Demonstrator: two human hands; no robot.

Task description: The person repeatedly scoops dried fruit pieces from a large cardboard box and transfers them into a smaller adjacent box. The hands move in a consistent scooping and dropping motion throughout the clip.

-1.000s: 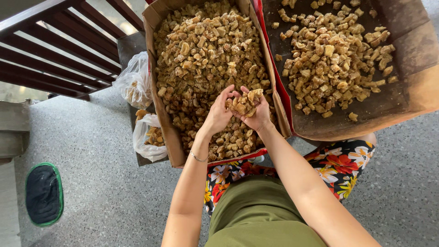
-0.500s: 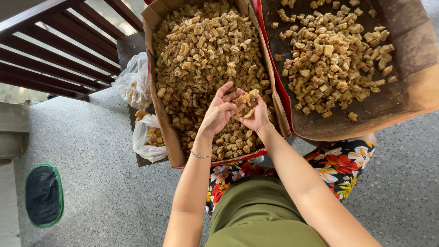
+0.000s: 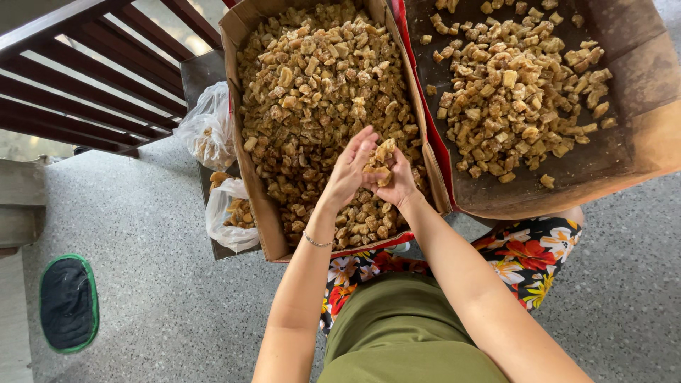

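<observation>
Sorting step: left hand (image 3: pixel 349 169) and right hand (image 3: pixel 397 181) cup together, grasping a clump of brown chunks (image 3: pixel 377 162) just above the full cardboard box (image 3: pixel 250 170) beneath them; next likely needs picking pieces apart toward the right-side box (image 3: pixel 638 106).

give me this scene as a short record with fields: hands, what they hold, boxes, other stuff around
left hand: cupped against the clump, thin bracelet on the wrist
right hand: under the clump, holding it
held: clump of brown chunks, over the left box
left box: cardboard, filled with chunks
right box: cardboard, partly filled, dark bottom showing
beside left box: two plastic bags
floor: grey speckled, green-rimmed mat
</observation>
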